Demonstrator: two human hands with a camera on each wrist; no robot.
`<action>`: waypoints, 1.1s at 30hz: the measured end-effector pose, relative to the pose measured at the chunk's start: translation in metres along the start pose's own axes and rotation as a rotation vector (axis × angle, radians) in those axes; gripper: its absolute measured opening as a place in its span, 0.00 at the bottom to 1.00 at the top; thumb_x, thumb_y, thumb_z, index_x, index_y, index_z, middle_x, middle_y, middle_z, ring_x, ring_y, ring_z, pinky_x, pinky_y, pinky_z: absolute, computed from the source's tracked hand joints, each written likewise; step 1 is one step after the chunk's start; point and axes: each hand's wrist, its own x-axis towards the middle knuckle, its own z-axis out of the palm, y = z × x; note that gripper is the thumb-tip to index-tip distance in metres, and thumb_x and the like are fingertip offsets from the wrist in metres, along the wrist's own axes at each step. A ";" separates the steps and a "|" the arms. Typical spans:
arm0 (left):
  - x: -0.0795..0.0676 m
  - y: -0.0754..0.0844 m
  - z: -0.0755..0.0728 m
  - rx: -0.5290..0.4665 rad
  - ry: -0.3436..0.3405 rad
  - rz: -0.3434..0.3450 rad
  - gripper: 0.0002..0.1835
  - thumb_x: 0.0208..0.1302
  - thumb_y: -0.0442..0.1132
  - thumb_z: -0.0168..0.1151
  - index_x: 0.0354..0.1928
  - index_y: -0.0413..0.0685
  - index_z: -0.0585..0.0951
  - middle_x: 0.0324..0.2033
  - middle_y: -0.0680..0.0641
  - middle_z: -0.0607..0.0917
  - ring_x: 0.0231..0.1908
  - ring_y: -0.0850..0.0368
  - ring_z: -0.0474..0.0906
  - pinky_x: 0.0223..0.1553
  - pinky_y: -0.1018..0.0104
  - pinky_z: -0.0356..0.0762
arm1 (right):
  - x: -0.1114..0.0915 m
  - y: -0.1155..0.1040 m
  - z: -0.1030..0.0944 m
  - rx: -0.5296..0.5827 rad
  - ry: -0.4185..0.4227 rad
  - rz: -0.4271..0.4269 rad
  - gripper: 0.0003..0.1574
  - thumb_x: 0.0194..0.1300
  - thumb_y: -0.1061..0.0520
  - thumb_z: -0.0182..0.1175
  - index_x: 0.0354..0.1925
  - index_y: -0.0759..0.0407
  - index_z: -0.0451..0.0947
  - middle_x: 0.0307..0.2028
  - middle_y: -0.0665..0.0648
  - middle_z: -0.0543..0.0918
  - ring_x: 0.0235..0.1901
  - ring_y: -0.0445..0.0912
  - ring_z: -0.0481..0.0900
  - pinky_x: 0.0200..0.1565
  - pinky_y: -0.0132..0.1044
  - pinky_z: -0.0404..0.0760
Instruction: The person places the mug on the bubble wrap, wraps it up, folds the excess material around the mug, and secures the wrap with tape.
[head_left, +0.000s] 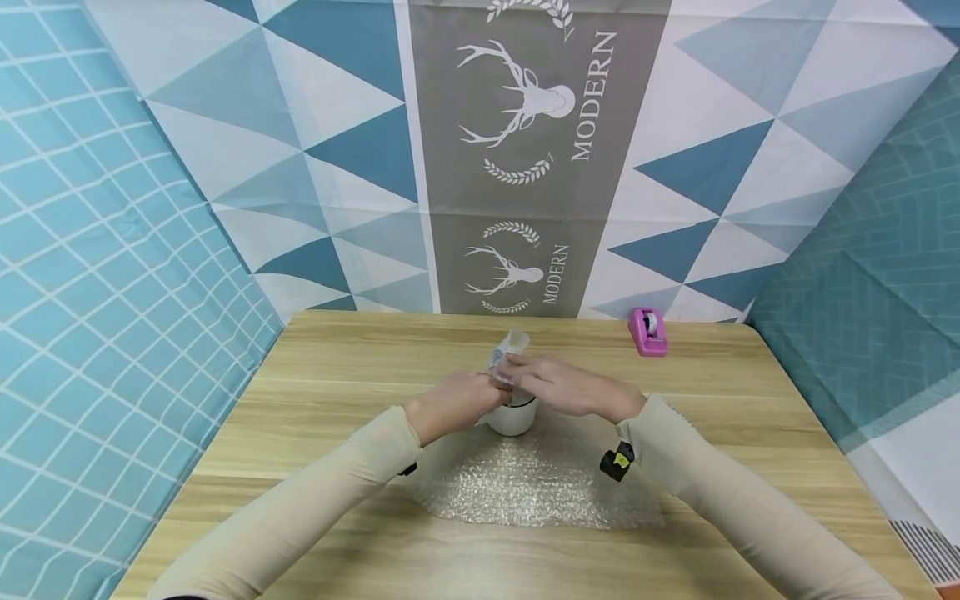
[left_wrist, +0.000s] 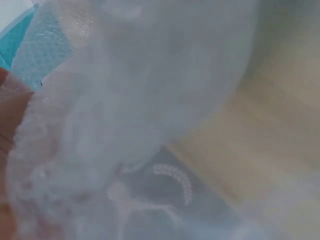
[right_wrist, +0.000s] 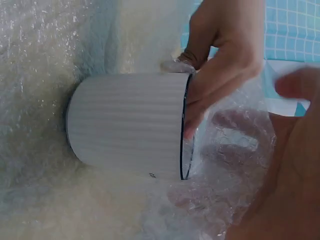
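Observation:
A white ribbed cup (head_left: 512, 419) with a thin dark rim stands upright on a sheet of bubble wrap (head_left: 517, 492). Part of the wrap rises behind the cup and folds over its mouth. My left hand (head_left: 459, 402) comes from the left and pinches the wrap at the rim, fingers dipping inside the cup (right_wrist: 127, 122). From the right, my right hand (head_left: 566, 384) lays extended fingers against the raised wrap, its thumb held apart in the right wrist view. Blurred translucent wrap (left_wrist: 165, 65) hides most of the left wrist view.
A pink tape dispenser (head_left: 648, 333) sits near the back right of the wooden table (head_left: 322, 358). Behind the table hangs a patterned cloth (head_left: 360, 150) with deer heads and triangles. A blue grid-patterned cloth (head_left: 97, 250) borders the left side.

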 end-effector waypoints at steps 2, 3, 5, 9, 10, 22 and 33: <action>-0.001 -0.002 0.002 -0.099 0.039 -0.007 0.15 0.62 0.25 0.68 0.45 0.53 0.87 0.48 0.52 0.88 0.43 0.60 0.87 0.36 0.74 0.86 | 0.001 0.001 0.000 0.000 0.006 0.011 0.31 0.84 0.49 0.37 0.74 0.59 0.67 0.78 0.66 0.59 0.78 0.63 0.55 0.78 0.58 0.56; -0.002 -0.003 0.003 -0.162 0.062 -0.011 0.14 0.61 0.25 0.69 0.44 0.52 0.87 0.47 0.51 0.88 0.42 0.61 0.87 0.36 0.75 0.85 | 0.002 0.001 0.000 -0.005 0.013 0.017 0.30 0.83 0.50 0.39 0.74 0.59 0.68 0.78 0.66 0.60 0.78 0.63 0.56 0.78 0.58 0.58; -0.005 -0.004 0.005 -0.270 0.111 -0.030 0.12 0.60 0.26 0.71 0.43 0.47 0.85 0.46 0.50 0.86 0.40 0.61 0.87 0.36 0.78 0.84 | 0.002 0.004 0.001 -0.046 0.030 -0.002 0.28 0.80 0.55 0.45 0.72 0.62 0.70 0.77 0.67 0.62 0.76 0.65 0.59 0.75 0.56 0.66; -0.010 -0.004 0.010 -0.442 0.191 -0.089 0.18 0.60 0.24 0.71 0.47 0.44 0.76 0.44 0.49 0.83 0.39 0.61 0.86 0.37 0.79 0.83 | 0.004 0.010 0.004 -0.117 0.038 -0.048 0.29 0.73 0.62 0.55 0.70 0.63 0.72 0.75 0.68 0.65 0.57 0.58 0.81 0.47 0.41 0.86; -0.011 -0.004 0.011 -0.448 0.211 -0.097 0.20 0.60 0.23 0.71 0.48 0.44 0.74 0.44 0.49 0.82 0.39 0.61 0.86 0.37 0.79 0.83 | 0.005 0.011 0.004 -0.133 0.040 -0.060 0.30 0.72 0.63 0.56 0.70 0.64 0.72 0.75 0.69 0.65 0.55 0.56 0.81 0.42 0.37 0.85; -0.008 -0.010 0.017 -0.173 0.439 0.005 0.29 0.50 0.36 0.79 0.56 0.45 0.79 0.44 0.52 0.89 0.42 0.60 0.84 0.44 0.69 0.87 | 0.010 0.006 0.003 -0.222 0.032 -0.034 0.31 0.72 0.56 0.64 0.67 0.69 0.73 0.74 0.70 0.65 0.62 0.60 0.79 0.60 0.47 0.84; -0.001 -0.009 0.010 0.073 0.200 0.087 0.06 0.55 0.45 0.74 0.36 0.57 0.89 0.41 0.58 0.87 0.46 0.61 0.81 0.49 0.67 0.80 | 0.022 0.012 -0.011 -0.124 0.112 0.039 0.14 0.76 0.63 0.55 0.47 0.73 0.82 0.45 0.66 0.83 0.43 0.52 0.83 0.44 0.40 0.86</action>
